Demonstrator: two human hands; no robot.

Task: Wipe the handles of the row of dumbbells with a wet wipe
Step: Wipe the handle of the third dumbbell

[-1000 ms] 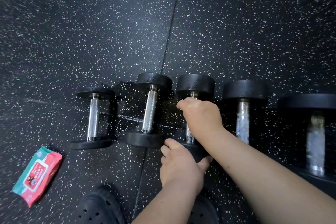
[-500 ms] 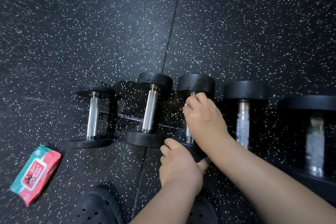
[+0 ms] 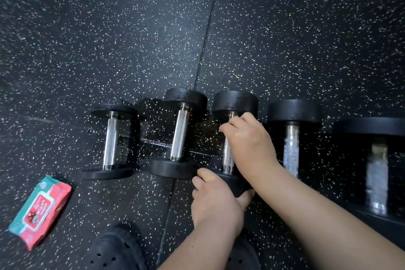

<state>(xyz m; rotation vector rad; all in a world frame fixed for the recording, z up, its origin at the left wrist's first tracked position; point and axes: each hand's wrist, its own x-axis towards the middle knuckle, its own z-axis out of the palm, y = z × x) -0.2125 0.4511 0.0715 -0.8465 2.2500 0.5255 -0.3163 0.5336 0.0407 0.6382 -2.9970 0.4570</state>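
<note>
A: So, hands status?
B: R hand [image 3: 247,140] is on the 3rd dumbbell [image 3: 235,103] from the left; fingers curled round the upper part of its knurled handle [image 3: 228,156], just under the far head; R forearm crosses the lower right of the frame.
A: L hand?
B: L hand [image 3: 215,201] grips the near head of the same dumbbell; fingers curled over its left edge, thumb hooked round the right side; the hand hides most of that head.
A: Wet wipe?
B: Can't tell; R palm covers that bit of the handle.
A: Rest of the row?
B: 5 dumbbells side by side on the black speckled floor [image 3: 131,28], handles pointing away from the cam; 1st dumbbell [image 3: 110,141] and 2nd dumbbell [image 3: 179,136] left of the hands; 4th dumbbell [image 3: 291,151] just right of the R wrist; 5th dumbbell [image 3: 378,173] at the right edge, blurred; heads get bigger left to right; 2nd's near head sits just beside the L fingers, contact unclear.
A: Anything else?
B: Wipe pack [image 3: 40,206], red/teal, flat on the floor bottom left, apart from the 1st; black perforated clog [image 3: 114,252] at the bottom edge, a 2nd clog [image 3: 243,256] partly under the L forearm; floor seam [image 3: 208,35] runs top to bottom, passing under the 2nd dumbbell.
</note>
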